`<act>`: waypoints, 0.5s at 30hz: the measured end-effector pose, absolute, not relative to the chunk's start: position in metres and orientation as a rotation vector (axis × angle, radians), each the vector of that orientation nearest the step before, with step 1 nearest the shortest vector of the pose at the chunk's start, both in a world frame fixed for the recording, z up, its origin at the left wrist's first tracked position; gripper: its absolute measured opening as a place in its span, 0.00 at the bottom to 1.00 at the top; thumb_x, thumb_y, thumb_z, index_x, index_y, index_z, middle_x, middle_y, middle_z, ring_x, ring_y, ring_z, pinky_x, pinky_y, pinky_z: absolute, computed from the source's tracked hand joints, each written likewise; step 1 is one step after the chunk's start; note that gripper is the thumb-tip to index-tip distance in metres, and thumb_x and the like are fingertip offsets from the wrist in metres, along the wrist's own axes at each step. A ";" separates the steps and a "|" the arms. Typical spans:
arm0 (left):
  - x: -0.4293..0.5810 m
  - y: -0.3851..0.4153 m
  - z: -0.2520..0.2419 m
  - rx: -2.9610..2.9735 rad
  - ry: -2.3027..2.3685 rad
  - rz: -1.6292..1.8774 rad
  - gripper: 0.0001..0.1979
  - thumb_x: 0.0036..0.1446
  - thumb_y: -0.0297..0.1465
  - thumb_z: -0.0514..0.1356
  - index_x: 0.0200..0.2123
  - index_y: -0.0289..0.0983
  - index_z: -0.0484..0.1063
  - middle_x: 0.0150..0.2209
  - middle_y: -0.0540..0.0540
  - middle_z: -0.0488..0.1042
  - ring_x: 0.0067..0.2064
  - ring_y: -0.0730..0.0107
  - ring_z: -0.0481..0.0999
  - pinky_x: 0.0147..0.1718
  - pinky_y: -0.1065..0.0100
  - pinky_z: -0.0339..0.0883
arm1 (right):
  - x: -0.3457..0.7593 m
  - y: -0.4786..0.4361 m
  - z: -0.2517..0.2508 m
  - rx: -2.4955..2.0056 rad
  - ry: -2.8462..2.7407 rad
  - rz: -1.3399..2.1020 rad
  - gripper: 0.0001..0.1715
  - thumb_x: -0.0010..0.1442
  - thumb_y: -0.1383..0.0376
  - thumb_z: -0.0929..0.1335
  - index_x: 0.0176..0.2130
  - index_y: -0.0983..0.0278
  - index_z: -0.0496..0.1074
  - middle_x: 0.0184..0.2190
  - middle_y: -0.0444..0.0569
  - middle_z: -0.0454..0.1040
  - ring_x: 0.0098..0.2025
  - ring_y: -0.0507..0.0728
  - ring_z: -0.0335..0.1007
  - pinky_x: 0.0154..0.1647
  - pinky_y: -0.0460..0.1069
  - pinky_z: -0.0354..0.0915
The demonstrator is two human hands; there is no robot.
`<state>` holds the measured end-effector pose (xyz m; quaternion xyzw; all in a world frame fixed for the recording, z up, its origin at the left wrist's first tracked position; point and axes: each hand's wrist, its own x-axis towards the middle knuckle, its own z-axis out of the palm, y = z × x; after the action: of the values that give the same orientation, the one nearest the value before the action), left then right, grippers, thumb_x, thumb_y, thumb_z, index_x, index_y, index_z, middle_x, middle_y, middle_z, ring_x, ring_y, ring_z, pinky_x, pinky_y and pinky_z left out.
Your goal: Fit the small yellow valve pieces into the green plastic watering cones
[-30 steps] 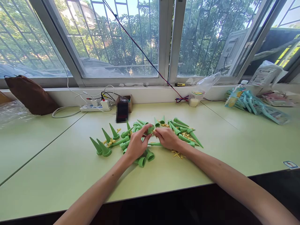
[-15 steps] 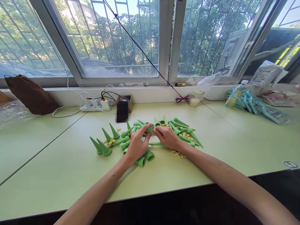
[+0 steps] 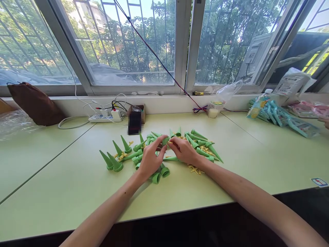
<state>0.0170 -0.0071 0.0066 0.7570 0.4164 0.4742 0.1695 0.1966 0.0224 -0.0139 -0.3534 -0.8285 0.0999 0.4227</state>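
Note:
My left hand [image 3: 149, 160] pinches a green plastic cone [image 3: 165, 140] by its wide end, over the middle of a pale green table [image 3: 64, 178]. Facing it, my right hand [image 3: 183, 150] has its fingers pinched on a small yellow piece [image 3: 170, 143] at the cone's mouth. Beneath both hands lies a heap of several green cones [image 3: 200, 142] mixed with small yellow clips [image 3: 194, 169]. Three cones [image 3: 116, 154] stand upright at the heap's left.
A white power strip [image 3: 104, 118] with cables and a small dark box [image 3: 134, 121] sit by the window sill. There is a brown pouch [image 3: 34, 103] at far left, a white cup [image 3: 212, 109] under a clear bag, and blue packets [image 3: 279, 115] at right. Another person's fingertips [image 3: 324, 121] show at the right edge.
Both hands stay over the heap with the cone between them; the fingers have shifted only slightly. A pink packet and another person's fingertips have come in at the right edge.

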 end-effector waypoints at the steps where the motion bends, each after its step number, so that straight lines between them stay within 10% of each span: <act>1: 0.017 -0.007 0.007 2.150 1.180 1.349 0.16 0.63 0.32 0.58 0.54 0.41 0.71 0.42 0.47 0.80 0.34 0.68 0.82 0.40 0.64 0.77 | 0.197 0.022 -0.014 -0.886 -2.076 0.252 0.12 0.72 0.61 0.60 0.39 0.63 0.68 0.30 0.46 0.72 0.30 0.52 0.65 0.35 0.46 0.58; 15: 0.018 -0.007 0.006 2.117 1.147 1.385 0.16 0.63 0.32 0.58 0.53 0.40 0.72 0.41 0.47 0.80 0.33 0.68 0.83 0.36 0.66 0.79 | 0.197 0.024 -0.014 -0.815 -2.099 0.243 0.12 0.71 0.63 0.61 0.34 0.62 0.65 0.27 0.45 0.68 0.27 0.52 0.61 0.32 0.46 0.57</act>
<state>0.0176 -0.0066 0.0056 0.7495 0.4062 0.4903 0.1811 0.1968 0.0240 -0.0140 -0.3260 -0.8391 0.0971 0.4246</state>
